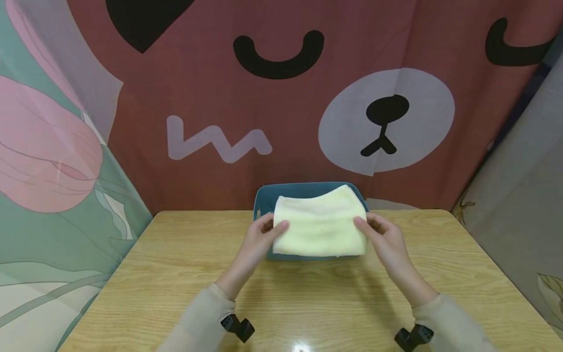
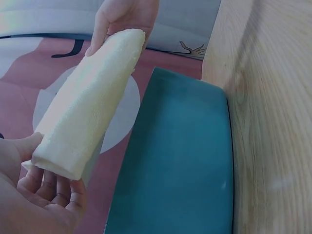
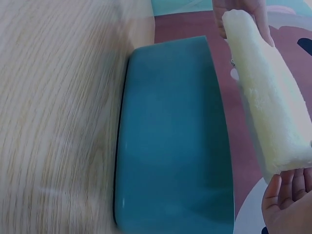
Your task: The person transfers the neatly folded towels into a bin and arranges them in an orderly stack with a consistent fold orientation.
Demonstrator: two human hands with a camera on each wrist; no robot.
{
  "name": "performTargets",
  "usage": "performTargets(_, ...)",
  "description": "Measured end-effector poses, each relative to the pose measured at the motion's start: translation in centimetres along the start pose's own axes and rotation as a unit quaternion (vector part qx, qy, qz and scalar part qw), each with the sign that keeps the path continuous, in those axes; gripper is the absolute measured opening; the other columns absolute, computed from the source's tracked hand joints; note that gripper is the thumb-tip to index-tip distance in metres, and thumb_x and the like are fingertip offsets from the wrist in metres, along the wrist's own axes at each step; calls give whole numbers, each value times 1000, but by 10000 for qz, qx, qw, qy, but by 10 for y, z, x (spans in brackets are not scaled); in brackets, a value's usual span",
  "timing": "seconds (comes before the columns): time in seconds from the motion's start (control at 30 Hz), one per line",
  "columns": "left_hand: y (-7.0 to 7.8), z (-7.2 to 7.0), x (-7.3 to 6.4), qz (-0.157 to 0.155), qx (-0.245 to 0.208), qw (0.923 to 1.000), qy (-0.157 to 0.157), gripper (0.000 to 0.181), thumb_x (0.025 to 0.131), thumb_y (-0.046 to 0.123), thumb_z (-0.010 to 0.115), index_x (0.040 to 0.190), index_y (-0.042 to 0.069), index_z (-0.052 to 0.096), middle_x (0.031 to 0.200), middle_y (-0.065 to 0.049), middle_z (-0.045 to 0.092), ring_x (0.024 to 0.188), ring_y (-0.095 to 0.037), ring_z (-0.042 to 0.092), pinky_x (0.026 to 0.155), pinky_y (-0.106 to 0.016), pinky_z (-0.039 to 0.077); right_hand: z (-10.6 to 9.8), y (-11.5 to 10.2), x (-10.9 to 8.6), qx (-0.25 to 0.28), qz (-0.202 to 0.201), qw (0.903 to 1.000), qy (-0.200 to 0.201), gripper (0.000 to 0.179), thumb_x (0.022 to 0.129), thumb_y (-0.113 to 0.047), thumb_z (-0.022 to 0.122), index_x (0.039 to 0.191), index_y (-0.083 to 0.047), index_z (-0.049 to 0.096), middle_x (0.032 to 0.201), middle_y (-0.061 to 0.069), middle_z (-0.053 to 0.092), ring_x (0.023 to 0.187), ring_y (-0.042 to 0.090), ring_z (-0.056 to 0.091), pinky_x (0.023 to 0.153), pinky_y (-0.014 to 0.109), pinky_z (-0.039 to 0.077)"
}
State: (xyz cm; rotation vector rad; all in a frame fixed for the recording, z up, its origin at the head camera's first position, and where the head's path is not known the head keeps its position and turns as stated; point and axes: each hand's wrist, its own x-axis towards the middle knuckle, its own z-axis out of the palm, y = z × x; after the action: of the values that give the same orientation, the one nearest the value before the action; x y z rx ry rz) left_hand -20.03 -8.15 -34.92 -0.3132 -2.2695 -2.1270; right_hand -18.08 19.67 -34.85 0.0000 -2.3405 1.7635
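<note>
A folded pale yellow towel (image 1: 320,227) hangs between both hands, above and in front of a teal plastic bin (image 1: 303,189). My left hand (image 1: 263,235) pinches its left end, thumb on the near face and fingers behind or beneath. At the opposite end my right hand (image 1: 383,238) pinches it the same way. In the left wrist view the towel (image 2: 90,105) appears as a thick folded layer, raised higher than the bin (image 2: 178,156). The right wrist view also shows the towel (image 3: 268,92) apart from the bin's outer wall (image 3: 170,136). The towel hides most of the bin's inside.
The bin stands at the back edge of a light wooden table (image 1: 308,298). Behind it hangs a reddish-brown curtain (image 1: 211,186) with a cartoon bear print. A floral curtain (image 1: 53,195) borders the left side, and a grey one (image 1: 514,210) the right.
</note>
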Motion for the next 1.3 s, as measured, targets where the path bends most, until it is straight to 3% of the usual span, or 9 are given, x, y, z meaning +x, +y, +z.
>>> performTargets(0.33,0,3,11,-29,8,10000,80,31,97,21,67,120,2,67,101,-10,65,85,-17,60,71,-29,51,0,0,12,-137,117,9998,15,59,94,-50,62,132,-4,61,119,8,62,101,11,55,82,19,47)
performTargets(0.73,2,3,25,-86,137,9993,325,32,97,24,66,123,5,66,104,-11,65,85,-18,60,70,-28,51,7,-1,30,-153,-25,9998,81,59,95,-47,63,133,-2,60,120,13,62,95,7,57,76,17,50)
performTargets(1.3,-1,3,48,6,469,9971,600,32,99,25,63,126,8,65,106,-10,65,88,-19,58,71,-28,51,17,-1,58,-423,-147,9989,147,57,97,-46,60,135,-4,59,121,16,62,102,19,57,78,20,48)
